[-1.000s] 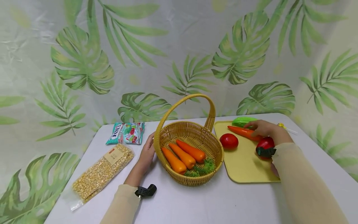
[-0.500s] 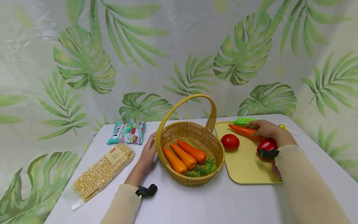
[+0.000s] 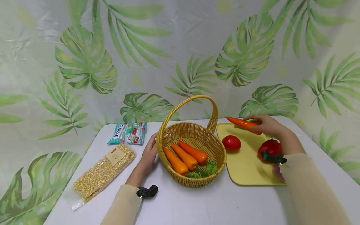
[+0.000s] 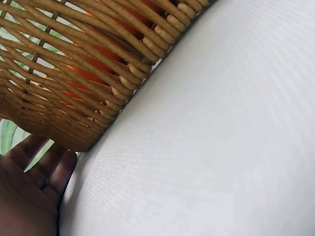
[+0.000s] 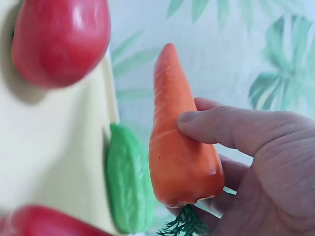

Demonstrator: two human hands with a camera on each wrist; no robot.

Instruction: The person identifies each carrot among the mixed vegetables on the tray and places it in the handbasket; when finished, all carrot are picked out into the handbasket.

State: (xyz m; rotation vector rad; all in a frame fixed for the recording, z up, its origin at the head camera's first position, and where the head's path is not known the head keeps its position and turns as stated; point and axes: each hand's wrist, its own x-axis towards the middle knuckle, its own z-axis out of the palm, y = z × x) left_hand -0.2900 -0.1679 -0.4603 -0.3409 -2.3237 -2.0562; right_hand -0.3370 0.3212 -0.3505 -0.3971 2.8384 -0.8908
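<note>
My right hand [image 3: 271, 126] holds an orange carrot [image 3: 242, 123] above the back of the yellow tray [image 3: 244, 175]. In the right wrist view its thumb lies across the carrot [image 5: 179, 142], tip upward, with green fronds at the bottom. My left hand [image 3: 148, 154] touches the left side of a wicker basket [image 3: 191, 182]. In the left wrist view, the extended fingers [image 4: 61, 169] meet the basket's lower wall; the thumb is not seen there. Inside the basket lie three carrots [image 3: 184, 157] with green fronds.
On the tray sit a tomato [image 3: 231, 143], a larger red vegetable [image 3: 268, 147], a partly hidden purple item [image 3: 277, 173] and a ridged green vegetable [image 5: 129, 179]. A bag of corn kernels [image 3: 104, 175] and a candy bag [image 3: 127, 133] lie left. The basket's handle [image 3: 191, 97] arches high.
My right hand has lifted the carrot up off the tray, slightly backward. My left hand and the basket stay in place.
</note>
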